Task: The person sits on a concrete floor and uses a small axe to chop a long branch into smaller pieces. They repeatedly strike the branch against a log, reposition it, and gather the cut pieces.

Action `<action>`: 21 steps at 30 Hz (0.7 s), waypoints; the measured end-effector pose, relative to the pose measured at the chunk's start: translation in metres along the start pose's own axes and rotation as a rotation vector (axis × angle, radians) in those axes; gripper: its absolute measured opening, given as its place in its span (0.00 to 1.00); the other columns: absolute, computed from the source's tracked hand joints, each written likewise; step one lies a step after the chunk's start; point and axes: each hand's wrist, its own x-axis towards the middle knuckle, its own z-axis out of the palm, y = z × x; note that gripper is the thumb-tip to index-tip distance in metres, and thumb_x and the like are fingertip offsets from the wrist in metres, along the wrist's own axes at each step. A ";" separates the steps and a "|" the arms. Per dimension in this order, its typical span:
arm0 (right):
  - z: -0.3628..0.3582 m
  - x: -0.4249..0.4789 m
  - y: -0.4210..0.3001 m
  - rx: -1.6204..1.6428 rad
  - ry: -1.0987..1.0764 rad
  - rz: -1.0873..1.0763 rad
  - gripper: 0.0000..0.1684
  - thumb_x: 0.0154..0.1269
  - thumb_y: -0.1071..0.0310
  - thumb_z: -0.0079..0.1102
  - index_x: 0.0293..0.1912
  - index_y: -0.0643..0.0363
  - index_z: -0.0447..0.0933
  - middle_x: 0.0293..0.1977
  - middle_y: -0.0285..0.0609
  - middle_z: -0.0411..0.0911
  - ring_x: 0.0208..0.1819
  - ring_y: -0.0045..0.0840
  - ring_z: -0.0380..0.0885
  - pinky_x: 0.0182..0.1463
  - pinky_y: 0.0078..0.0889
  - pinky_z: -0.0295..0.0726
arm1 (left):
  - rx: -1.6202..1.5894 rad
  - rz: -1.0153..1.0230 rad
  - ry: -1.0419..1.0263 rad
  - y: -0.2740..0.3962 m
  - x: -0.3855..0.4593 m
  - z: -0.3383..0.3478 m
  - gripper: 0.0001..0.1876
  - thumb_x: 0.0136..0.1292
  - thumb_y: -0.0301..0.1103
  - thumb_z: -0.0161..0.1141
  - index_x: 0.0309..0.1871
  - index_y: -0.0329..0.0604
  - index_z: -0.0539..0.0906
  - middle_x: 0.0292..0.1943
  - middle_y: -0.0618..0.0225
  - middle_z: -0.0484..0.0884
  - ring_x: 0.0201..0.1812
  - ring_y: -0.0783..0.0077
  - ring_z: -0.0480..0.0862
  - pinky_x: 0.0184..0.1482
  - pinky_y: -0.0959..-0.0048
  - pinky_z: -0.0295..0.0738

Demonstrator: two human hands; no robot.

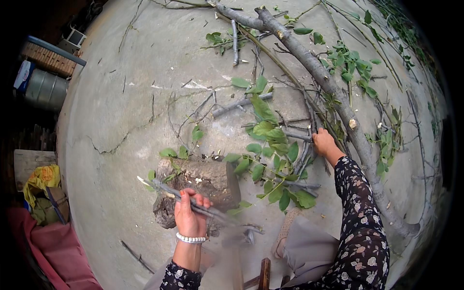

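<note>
My left hand (192, 214), with a white beaded bracelet at the wrist, grips a few cut grey sticks (170, 191). They pass over a short log (206, 174) lying on the concrete, and their right ends blur. To the right, my right hand (323, 142) reaches out and closes on a thin grey branch (299, 136) among twigs. Leafy green sprigs (272, 134) spread between that hand and the log. Just beyond the right hand lies a long thick branch (326, 81) with pale cut spots. Low in the middle, a blurred wooden shaft (236, 268) stands near my legs.
Cut grey stick pieces (242, 105) and loose twigs lie on the cracked concrete floor (105, 108). More leafy branches (351, 65) spread at the upper right. Along the left edge are a metal drum (47, 88), a yellow bag (41, 183) and red cloth (58, 250).
</note>
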 end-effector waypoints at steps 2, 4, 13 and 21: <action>0.010 -0.023 0.019 0.079 -0.064 -0.089 0.13 0.54 0.65 0.54 0.40 0.56 0.77 0.40 0.50 0.74 0.45 0.40 0.72 0.44 0.40 0.74 | 0.030 -0.081 -0.156 -0.021 0.024 0.056 0.22 0.69 0.47 0.48 0.52 0.34 0.65 0.36 0.60 0.76 0.38 0.64 0.77 0.47 0.62 0.73; 0.011 -0.040 0.036 0.227 -0.143 -0.215 0.13 0.51 0.66 0.57 0.38 0.59 0.77 0.35 0.50 0.74 0.39 0.41 0.74 0.42 0.40 0.75 | 0.595 -0.098 -0.539 -0.058 0.054 0.066 0.31 0.66 0.51 0.51 0.60 0.29 0.64 0.53 0.51 0.72 0.57 0.61 0.72 0.57 0.65 0.68; 0.077 -0.225 0.064 1.256 0.062 0.465 0.06 0.57 0.74 0.54 0.36 0.65 0.74 0.26 0.36 0.75 0.28 0.17 0.74 0.34 0.22 0.75 | 2.076 -0.001 -0.058 -0.016 0.221 -0.013 0.27 0.60 0.51 0.54 0.61 0.53 0.71 0.54 0.50 0.75 0.56 0.49 0.73 0.56 0.62 0.69; 0.075 -0.251 0.012 1.363 0.061 0.498 0.06 0.61 0.73 0.54 0.38 0.64 0.73 0.28 0.35 0.75 0.30 0.16 0.75 0.36 0.18 0.74 | 1.765 0.150 0.072 -0.021 0.257 -0.056 0.20 0.61 0.47 0.55 0.55 0.52 0.76 0.45 0.62 0.82 0.42 0.67 0.82 0.44 0.62 0.75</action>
